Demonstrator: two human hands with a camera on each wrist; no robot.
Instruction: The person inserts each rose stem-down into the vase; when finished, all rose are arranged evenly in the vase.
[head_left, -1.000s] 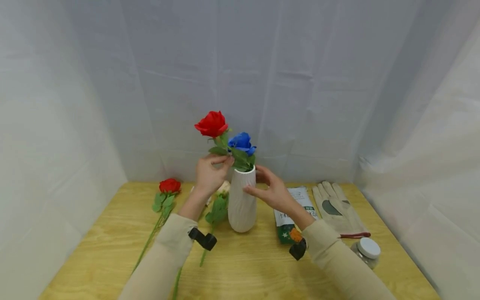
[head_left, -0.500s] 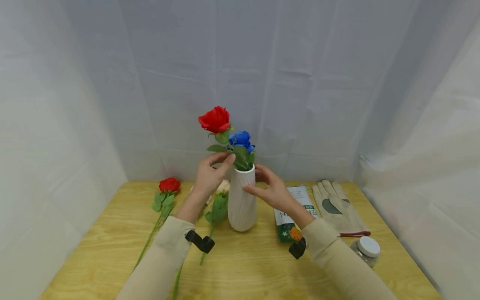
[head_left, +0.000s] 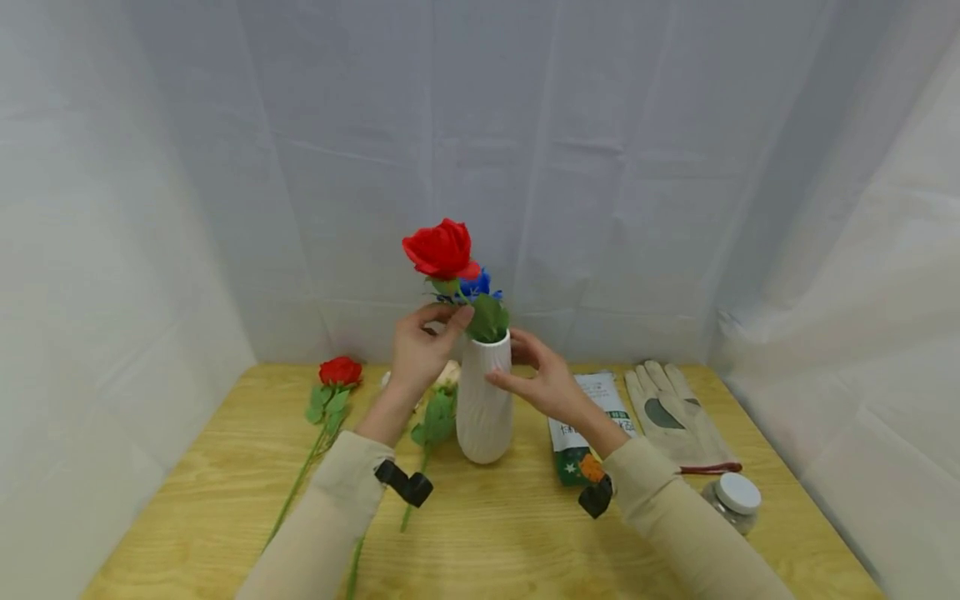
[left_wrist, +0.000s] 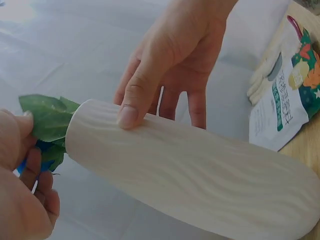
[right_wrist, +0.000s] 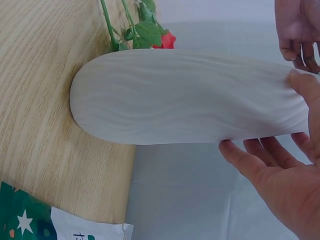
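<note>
A white ribbed vase (head_left: 484, 408) stands upright on the wooden table. My right hand (head_left: 546, 379) grips it near the top, thumb on the front and fingers round the far right side. Above the rim, my left hand (head_left: 422, 346) pinches the stem of a red rose (head_left: 442, 250) between thumb and fingers. The bloom leans left of the vase and partly covers a blue rose (head_left: 474, 285). Green leaves (left_wrist: 47, 117) fill the vase mouth in the left wrist view. Where the red rose's lower stem runs cannot be seen.
Another red rose (head_left: 340, 371) lies on the table (head_left: 510, 533) at left, and a cream flower (head_left: 448, 375) lies behind the left forearm. To the right are a printed bag (head_left: 596, 417), work gloves (head_left: 675, 417) and a white-lidded jar (head_left: 735, 500). Fabric walls surround the table.
The red bloom has shifted right and turned, and now covers more of the blue rose. My left hand has moved only slightly; my right hand keeps its place on the vase.
</note>
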